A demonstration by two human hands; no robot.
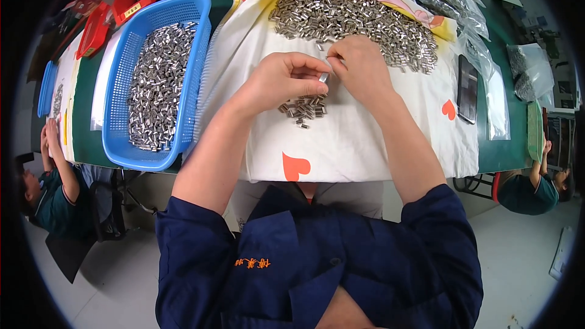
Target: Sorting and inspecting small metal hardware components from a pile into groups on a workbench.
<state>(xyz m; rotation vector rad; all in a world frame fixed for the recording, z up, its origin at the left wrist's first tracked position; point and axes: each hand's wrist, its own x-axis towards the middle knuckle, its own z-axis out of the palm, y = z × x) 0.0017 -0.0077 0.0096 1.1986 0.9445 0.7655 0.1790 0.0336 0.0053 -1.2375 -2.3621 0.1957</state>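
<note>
Left hand pinches small silver metal piece (presumably for steadiness), within near edge of white fabric cloth; right hand: grip unclear.

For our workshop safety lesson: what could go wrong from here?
The metal piece pinched in the left hand could slip and be lost in the small pile just below. That pile lies near the large heap, so a stray sweep might mix them. The blue basket stands by the near edge of the table, where a bump might spill its load.
</note>
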